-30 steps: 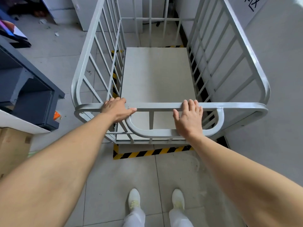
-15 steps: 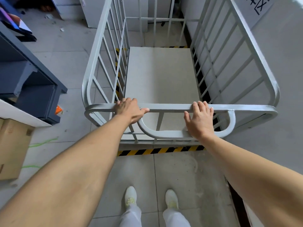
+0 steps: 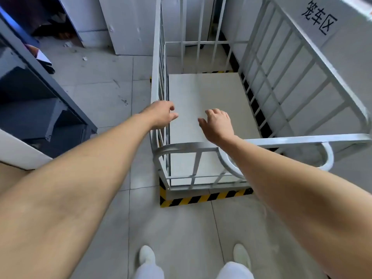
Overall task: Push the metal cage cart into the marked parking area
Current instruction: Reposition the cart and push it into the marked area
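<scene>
The white metal cage cart (image 3: pixel 291 140) stands against the right wall, its pale floor plate inside the rectangle of yellow-and-black floor tape (image 3: pixel 203 199). The tape shows along the cart's near end, its left side and its far end. My left hand (image 3: pixel 161 115) hovers over the cart's left top rail with fingers loosely curled, holding nothing. My right hand (image 3: pixel 216 122) hangs above the cart's inside, past the near handle rail, fingers apart and empty.
A dark grey shelving unit (image 3: pixel 44 101) stands at the left, with a cardboard box (image 3: pixel 10 176) near it. White cabinets (image 3: pixel 128 25) line the back. The right wall carries black characters (image 3: pixel 320 17). My feet (image 3: pixel 147 255) are on grey tiles behind the cart.
Both hands have let go of the near handle rail and lifted forward over the cart. The view has shifted, so the cart sits further right in the frame.
</scene>
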Action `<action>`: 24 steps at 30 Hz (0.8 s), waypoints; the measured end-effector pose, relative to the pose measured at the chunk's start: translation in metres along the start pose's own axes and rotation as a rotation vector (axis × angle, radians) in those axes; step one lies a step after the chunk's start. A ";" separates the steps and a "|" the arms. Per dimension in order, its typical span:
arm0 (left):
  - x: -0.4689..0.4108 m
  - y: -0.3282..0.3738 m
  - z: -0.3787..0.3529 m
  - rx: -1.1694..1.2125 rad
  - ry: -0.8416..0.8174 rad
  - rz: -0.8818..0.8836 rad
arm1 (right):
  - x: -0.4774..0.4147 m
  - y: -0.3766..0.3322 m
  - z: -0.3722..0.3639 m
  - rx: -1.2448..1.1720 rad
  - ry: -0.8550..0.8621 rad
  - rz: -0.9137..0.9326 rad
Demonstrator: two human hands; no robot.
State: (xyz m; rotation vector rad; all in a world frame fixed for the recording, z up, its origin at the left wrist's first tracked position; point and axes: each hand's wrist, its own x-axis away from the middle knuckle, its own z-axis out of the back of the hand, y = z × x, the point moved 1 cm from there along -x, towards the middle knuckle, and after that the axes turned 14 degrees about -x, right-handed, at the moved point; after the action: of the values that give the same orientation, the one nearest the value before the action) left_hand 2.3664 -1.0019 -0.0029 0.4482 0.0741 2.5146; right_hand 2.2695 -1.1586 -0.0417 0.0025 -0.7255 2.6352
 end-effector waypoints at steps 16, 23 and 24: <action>-0.148 -0.145 0.099 -0.327 0.065 -0.348 | -0.157 -0.164 -0.054 -0.189 0.079 -0.236; -0.259 -0.179 0.128 -0.505 0.077 -0.479 | -0.247 -0.174 -0.063 -0.249 0.049 -0.336; -0.276 -0.183 0.132 -0.520 0.072 -0.488 | -0.259 -0.176 -0.063 -0.256 0.052 -0.343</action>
State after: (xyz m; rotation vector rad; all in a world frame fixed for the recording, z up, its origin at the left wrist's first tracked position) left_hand 2.7229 -1.0085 0.0116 0.1050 -0.3887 1.9663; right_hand 2.5809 -1.0889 -0.0372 -0.0122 -0.9472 2.1977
